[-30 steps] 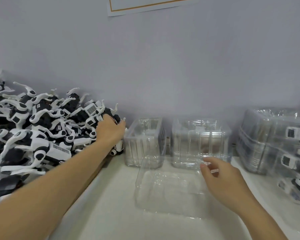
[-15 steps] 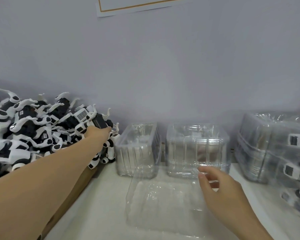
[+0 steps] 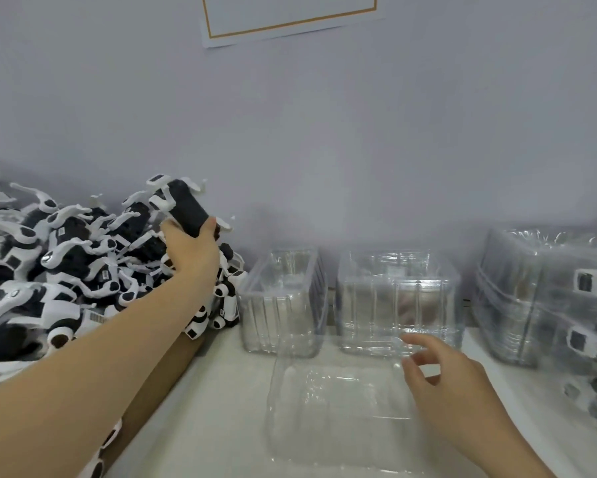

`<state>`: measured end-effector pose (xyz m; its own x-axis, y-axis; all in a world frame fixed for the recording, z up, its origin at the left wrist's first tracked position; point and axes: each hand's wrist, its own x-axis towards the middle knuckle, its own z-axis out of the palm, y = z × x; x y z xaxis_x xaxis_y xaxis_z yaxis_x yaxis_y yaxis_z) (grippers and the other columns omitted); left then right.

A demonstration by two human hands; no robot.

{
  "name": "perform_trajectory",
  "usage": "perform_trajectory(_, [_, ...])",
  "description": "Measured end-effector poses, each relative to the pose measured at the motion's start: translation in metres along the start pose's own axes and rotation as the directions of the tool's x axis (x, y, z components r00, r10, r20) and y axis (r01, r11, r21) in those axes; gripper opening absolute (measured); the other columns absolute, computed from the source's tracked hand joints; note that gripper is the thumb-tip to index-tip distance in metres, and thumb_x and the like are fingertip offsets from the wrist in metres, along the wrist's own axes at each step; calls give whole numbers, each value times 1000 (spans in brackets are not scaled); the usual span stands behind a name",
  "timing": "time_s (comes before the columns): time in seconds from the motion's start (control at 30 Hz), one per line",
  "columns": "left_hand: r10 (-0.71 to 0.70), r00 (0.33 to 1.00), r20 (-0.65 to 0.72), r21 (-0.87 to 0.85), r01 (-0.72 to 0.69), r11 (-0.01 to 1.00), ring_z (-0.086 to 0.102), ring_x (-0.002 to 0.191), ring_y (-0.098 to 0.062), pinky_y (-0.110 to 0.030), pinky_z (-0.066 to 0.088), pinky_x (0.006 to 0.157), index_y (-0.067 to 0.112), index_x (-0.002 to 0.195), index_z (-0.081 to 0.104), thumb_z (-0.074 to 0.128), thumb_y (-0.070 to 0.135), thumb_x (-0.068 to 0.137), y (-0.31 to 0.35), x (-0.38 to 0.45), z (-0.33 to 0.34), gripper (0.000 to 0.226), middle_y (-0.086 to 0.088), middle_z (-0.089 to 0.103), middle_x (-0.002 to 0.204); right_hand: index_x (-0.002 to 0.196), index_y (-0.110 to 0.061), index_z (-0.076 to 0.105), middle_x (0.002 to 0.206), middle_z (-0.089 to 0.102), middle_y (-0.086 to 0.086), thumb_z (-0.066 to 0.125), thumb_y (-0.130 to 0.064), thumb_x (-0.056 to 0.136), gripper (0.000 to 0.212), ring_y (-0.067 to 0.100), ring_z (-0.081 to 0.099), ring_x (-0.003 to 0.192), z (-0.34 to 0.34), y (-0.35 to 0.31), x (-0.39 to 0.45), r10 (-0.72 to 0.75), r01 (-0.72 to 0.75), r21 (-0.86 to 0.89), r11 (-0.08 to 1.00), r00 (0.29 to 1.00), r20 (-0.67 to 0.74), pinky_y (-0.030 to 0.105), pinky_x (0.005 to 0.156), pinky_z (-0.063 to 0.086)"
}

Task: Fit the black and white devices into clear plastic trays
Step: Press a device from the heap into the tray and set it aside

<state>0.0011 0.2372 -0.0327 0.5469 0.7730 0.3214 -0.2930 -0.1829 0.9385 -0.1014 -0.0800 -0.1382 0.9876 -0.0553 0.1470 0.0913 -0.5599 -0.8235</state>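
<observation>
Black and white devices (image 3: 48, 270) remain heaped; one device (image 3: 186, 208) is gripped by the left hand (image 3: 193, 250), the flat clear plastic tray (image 3: 335, 408) (unfilled) touched by the relaxed right hand (image 3: 452, 381).

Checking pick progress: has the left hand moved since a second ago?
Yes. The left hand has risen from the pile with a device, judged against the tray stack.

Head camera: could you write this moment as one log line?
left hand: grips device above pile | right hand: fingers at empty tray edge | device not yet in tray
</observation>
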Motion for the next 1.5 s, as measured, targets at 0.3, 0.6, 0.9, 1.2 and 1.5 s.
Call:
perform_trajectory(0.3, [-240, 914, 327, -590, 396, 704, 66, 101, -21, -35, 59, 80, 6, 129, 58, 61, 0, 94, 45, -106, -18, 36, -10, 66, 120, 107, -58, 53, 91, 65, -18, 62, -29, 93, 33, 5, 65, 68, -15, 3, 1, -13, 13, -95, 995, 1000, 1, 21, 58, 45])
perform_trajectory(0.6, [-243, 790, 563, -443, 537, 718, 72, 72, -15, -27, 57, 63, 15, 111, 67, 69, 15, 77, 28, -182, -40, 34, -1, 76, 90, 108, -53, 54, 94, 65, -15, 59, -30, 94, 28, 10, 66, 71, -12, 3, 3, -35, 38, -78, 996, 999, 40, 28, 63, 49])
perform_trajectory(0.9, [-193, 784, 590, -226, 389, 893, 72, 99, -15, -37, 51, 91, 22, 107, 71, 70, 2, 87, 14, -185, -45, 28, 0, 77, 103, 102, -42, 66, 102, 67, -27, 58, -40, 95, 11, -2, 57, 112, -14, -13, 5, -238, 245, 25, 969, 960, -147, 19, 86, 43])
perform_trajectory(1.2, [-67, 685, 725, -77, 177, 981, 72, 93, -16, -31, 59, 79, 24, 103, 73, 81, 25, 65, 19, -203, -34, 39, 1, 75, 98, 122, -33, 65, 119, 71, 3, 60, -24, 88, 35, 24, 70, 106, -5, -62, -11, -502, 290, 629, 721, 844, 187, 38, 83, 59])
perform_trajectory(1.5, [-1, 703, 711, 170, -170, 971, 49, 104, 13, -4, 41, 76, 49, 117, 55, 76, 27, 85, 12, -185, -47, 44, 24, 54, 116, 113, -42, 65, 98, 74, -21, 66, -19, 94, 30, -1, 70, 93, 15, -54, -6, -276, 272, 605, 749, 957, -88, 17, 76, 57])
